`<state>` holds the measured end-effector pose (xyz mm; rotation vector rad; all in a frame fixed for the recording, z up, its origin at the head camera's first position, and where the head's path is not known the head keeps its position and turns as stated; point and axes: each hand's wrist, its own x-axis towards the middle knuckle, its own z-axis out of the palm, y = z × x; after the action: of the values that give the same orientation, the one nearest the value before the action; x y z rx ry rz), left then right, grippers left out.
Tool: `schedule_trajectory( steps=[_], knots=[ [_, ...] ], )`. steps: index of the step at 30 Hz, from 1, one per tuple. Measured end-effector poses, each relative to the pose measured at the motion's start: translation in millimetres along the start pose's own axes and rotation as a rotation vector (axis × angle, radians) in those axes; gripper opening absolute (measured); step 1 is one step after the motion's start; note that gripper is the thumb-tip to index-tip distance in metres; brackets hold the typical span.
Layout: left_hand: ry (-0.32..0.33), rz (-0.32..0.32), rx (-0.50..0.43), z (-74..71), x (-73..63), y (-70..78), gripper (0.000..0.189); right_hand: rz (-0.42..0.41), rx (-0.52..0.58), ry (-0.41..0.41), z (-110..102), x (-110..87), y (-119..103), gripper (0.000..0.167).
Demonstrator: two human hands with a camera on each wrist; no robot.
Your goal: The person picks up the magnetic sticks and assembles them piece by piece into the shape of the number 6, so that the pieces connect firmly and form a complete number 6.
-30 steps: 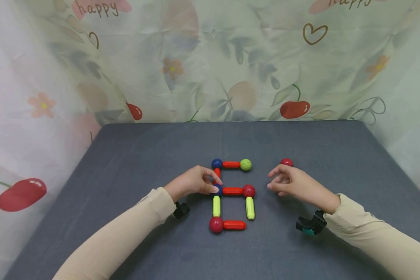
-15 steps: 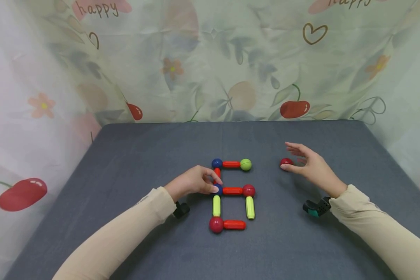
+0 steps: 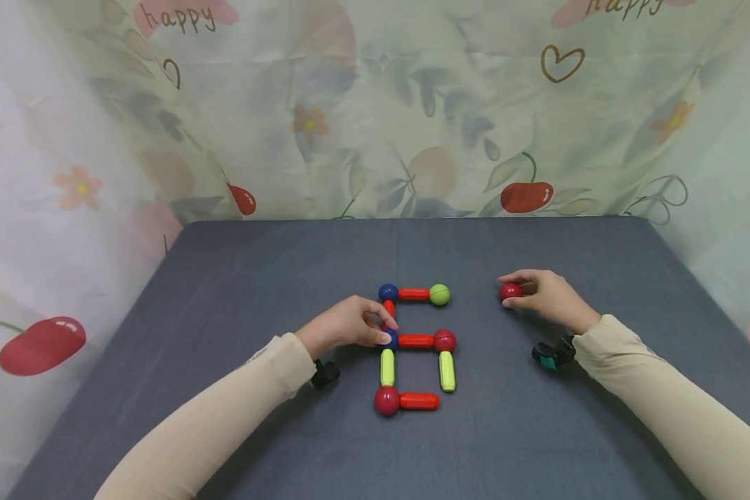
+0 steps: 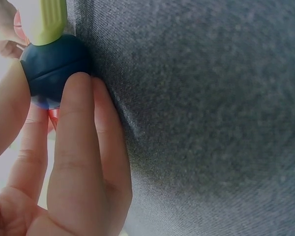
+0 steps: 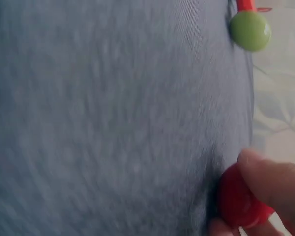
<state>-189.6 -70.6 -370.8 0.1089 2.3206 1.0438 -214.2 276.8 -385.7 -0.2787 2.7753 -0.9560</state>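
Observation:
My left hand [image 3: 348, 322] pinches a blue ball [image 4: 51, 66] at the middle-left joint of a flat figure of magnetic balls and rods. From that ball a yellow-green rod [image 3: 387, 368] runs toward me to a red ball [image 3: 387, 401], which joins a red rod [image 3: 419, 401]. Another red rod [image 3: 416, 341] leads right to a second red ball [image 3: 444, 340], with a yellow-green rod [image 3: 446, 371] hanging from it. Off to the figure's right, my right hand [image 3: 553, 298] holds a loose red ball [image 3: 510, 292] between thumb and fingers, low at the tabletop.
The figure's far side has a blue ball [image 3: 388, 292], a red rod [image 3: 414, 294] and a green ball [image 3: 439, 294]. Everything lies on a dark grey cloth-covered table [image 3: 275, 264]. A printed curtain [image 3: 375, 111] hangs behind the far edge.
My right hand has moved from beside the figure out to the loose red ball, spread open over it, then closed its fingers round it. The left hand stays in place.

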Motion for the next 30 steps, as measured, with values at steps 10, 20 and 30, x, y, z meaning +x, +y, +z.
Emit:
schedule_trajectory(
  steps=[10,20,30],
  knots=[
    [-0.003,-0.019,-0.031,-1.4,-0.3,0.7,0.019,0.040,-0.076,-0.049,-8.6,12.5,-6.3,0.044],
    [0.004,0.102,0.153,-4.9,0.1,-3.5,0.018,0.073,-0.080,-0.053,-9.9,12.6,-8.9,0.042],
    [0.148,0.271,0.056,-7.0,-37.6,12.1,0.022,0.091,-0.087,-0.054,-10.2,13.0,-10.1,0.044]
  ],
)
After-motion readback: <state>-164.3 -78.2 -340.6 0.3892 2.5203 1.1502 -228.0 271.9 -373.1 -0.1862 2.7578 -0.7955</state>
